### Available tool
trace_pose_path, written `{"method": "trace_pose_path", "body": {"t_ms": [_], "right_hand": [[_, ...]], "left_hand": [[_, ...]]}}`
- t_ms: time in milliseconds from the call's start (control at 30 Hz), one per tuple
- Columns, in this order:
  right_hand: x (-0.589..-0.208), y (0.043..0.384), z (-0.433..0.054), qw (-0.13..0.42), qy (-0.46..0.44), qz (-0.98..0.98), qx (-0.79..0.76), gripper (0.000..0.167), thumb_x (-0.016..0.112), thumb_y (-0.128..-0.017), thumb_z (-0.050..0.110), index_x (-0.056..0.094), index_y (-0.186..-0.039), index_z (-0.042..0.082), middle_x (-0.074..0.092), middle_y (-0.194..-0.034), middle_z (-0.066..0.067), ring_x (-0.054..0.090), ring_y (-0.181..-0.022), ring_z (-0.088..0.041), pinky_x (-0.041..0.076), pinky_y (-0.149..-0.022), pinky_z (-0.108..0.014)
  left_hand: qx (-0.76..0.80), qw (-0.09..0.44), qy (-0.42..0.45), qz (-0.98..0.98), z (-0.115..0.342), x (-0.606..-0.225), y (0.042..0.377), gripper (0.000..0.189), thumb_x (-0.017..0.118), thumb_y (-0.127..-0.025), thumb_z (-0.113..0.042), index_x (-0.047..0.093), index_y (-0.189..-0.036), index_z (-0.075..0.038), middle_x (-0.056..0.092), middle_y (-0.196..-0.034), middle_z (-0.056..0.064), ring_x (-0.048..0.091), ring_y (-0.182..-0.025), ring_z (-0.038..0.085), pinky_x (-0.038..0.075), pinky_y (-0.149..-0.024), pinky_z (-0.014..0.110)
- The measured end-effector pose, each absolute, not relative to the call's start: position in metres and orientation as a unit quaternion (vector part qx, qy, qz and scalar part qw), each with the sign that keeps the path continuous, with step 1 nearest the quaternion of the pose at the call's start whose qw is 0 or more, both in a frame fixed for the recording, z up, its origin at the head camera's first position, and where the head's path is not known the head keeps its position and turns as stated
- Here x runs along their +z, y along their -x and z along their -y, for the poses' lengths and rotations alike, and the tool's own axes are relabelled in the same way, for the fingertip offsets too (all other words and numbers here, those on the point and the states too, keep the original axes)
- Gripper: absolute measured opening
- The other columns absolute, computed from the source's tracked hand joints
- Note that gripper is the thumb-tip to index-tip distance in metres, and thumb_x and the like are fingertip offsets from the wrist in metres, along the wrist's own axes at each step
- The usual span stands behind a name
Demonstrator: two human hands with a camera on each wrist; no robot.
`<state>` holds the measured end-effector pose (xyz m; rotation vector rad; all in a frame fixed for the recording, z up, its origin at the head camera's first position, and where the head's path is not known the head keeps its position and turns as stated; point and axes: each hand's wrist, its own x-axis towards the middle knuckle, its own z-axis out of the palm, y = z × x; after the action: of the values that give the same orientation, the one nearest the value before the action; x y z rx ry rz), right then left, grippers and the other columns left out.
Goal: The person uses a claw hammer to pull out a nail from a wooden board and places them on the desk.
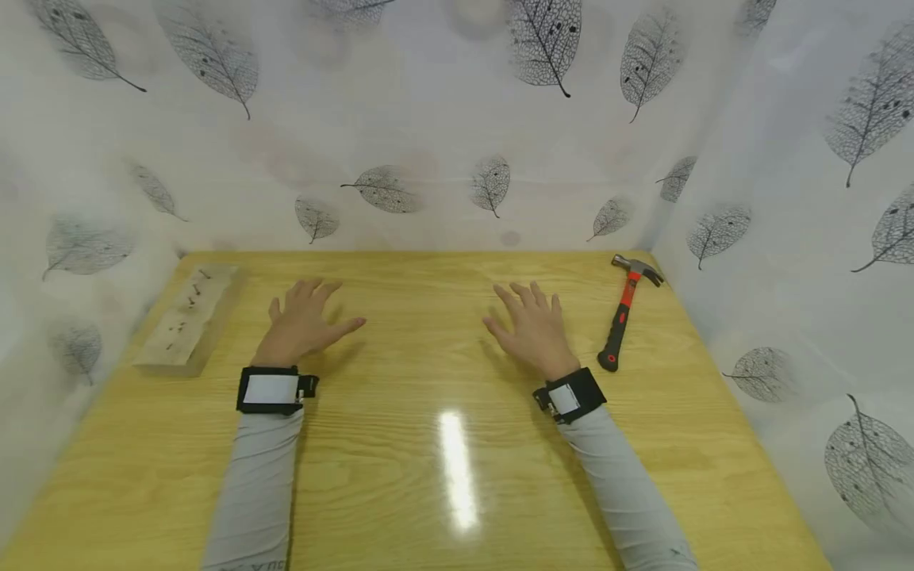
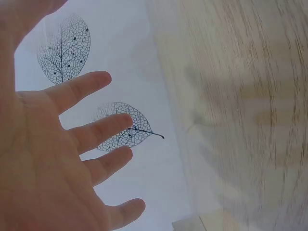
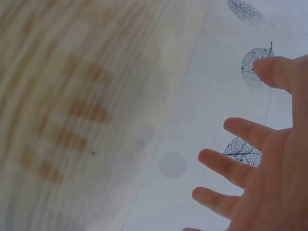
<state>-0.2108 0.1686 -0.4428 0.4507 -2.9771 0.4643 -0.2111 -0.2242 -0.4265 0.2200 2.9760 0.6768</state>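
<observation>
My left hand [image 1: 302, 323] hovers over the left part of the table with its fingers spread, holding nothing. In the left wrist view its palm [image 2: 48, 159] faces the camera, fingers apart. On the right, my right hand [image 1: 531, 327] hangs over the table too, fingers spread and empty, its palm [image 3: 274, 183] showing in the right wrist view. Nearest the right hand lies a claw hammer [image 1: 624, 311] with a grey head and a red and black handle. Left of the left hand lies a pale wooden block [image 1: 187, 321] with several nails [image 1: 193, 300] standing in its top.
The wooden table [image 1: 400, 444] has a bright light reflection in front of the hands. A white leaf-print sheet [image 1: 428, 119] rises behind its far edge and along both sides. Each wrist wears a black strap [image 1: 571, 395].
</observation>
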Motion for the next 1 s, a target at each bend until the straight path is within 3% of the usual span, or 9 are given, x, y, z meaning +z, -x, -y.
{"method": "trace_pose_path", "body": {"t_ms": [167,333,467,600,800,867,1000], "right_hand": [[-0.445,0.213,-0.165,0.036,-0.135,0.979,0.146,0.065,0.042,-0.103,0.059,0.038,-0.158,0.024,0.037,-0.161,-0.016,0.021,-0.152,-0.046,0.011,-0.118,-0.073],[-0.444,0.214,-0.167,0.032,-0.123,0.98,0.156,0.061,0.033,-0.107,0.056,0.038,-0.158,0.023,0.035,-0.162,-0.015,0.019,-0.153,-0.045,0.007,-0.118,-0.073],[-0.442,0.213,-0.168,0.023,-0.122,0.978,0.165,0.061,0.03,-0.107,0.056,0.038,-0.158,0.023,0.034,-0.162,-0.015,0.017,-0.154,-0.044,0.006,-0.119,-0.072],[-0.442,0.212,-0.168,0.015,-0.122,0.979,0.163,0.061,0.029,-0.107,0.056,0.037,-0.159,0.023,0.035,-0.162,-0.014,0.016,-0.154,-0.043,0.006,-0.119,-0.072],[-0.442,0.212,-0.169,0.015,-0.123,0.977,0.174,0.061,0.028,-0.108,0.054,0.036,-0.159,0.021,0.035,-0.162,-0.016,0.017,-0.154,-0.043,0.006,-0.118,-0.072],[-0.441,0.212,-0.17,0.014,-0.123,0.976,0.178,0.061,0.028,-0.108,0.054,0.035,-0.159,0.021,0.035,-0.161,-0.016,0.018,-0.153,-0.043,0.007,-0.118,-0.072],[-0.44,0.213,-0.169,0.01,-0.124,0.975,0.183,0.061,0.028,-0.109,0.053,0.034,-0.16,0.021,0.035,-0.161,-0.016,0.018,-0.153,-0.043,0.007,-0.118,-0.073]], "left_hand": [[0.24,0.03,-0.052,-0.969,0.249,-0.423,0.209,0.097,0.057,-0.088,-0.075,0.031,-0.159,-0.014,0.021,-0.163,0.027,0.011,-0.149,0.054,0.002,-0.108,0.084],[0.24,-0.017,0.018,-0.97,0.296,-0.418,0.2,0.096,0.05,-0.091,-0.075,0.03,-0.16,-0.011,0.021,-0.163,0.029,0.007,-0.149,0.058,0.002,-0.104,0.087],[0.239,-0.033,0.115,-0.964,0.327,-0.418,0.186,0.093,0.047,-0.095,-0.07,0.027,-0.159,-0.004,0.018,-0.162,0.033,0.002,-0.148,0.058,-0.001,-0.103,0.087],[0.264,-0.047,0.249,-0.931,0.343,-0.417,0.172,0.093,0.057,-0.095,-0.057,0.022,-0.159,0.001,0.013,-0.161,0.037,0.004,-0.149,0.056,0.003,-0.109,0.08],[0.301,0.01,0.309,-0.902,0.358,-0.414,0.161,0.107,0.065,-0.092,-0.053,0.007,-0.16,0.005,0.009,-0.161,0.039,0.009,-0.144,0.062,0.01,-0.107,0.079],[0.304,0.024,0.306,-0.902,0.361,-0.415,0.16,0.109,0.067,-0.091,-0.053,0.006,-0.159,0.005,0.009,-0.162,0.038,0.011,-0.143,0.064,0.013,-0.106,0.079],[0.303,0.016,0.311,-0.901,0.359,-0.415,0.16,0.1,0.069,-0.091,-0.036,0.01,-0.158,0.009,0.016,-0.159,0.039,0.017,-0.141,0.062,0.018,-0.106,0.075]]}}
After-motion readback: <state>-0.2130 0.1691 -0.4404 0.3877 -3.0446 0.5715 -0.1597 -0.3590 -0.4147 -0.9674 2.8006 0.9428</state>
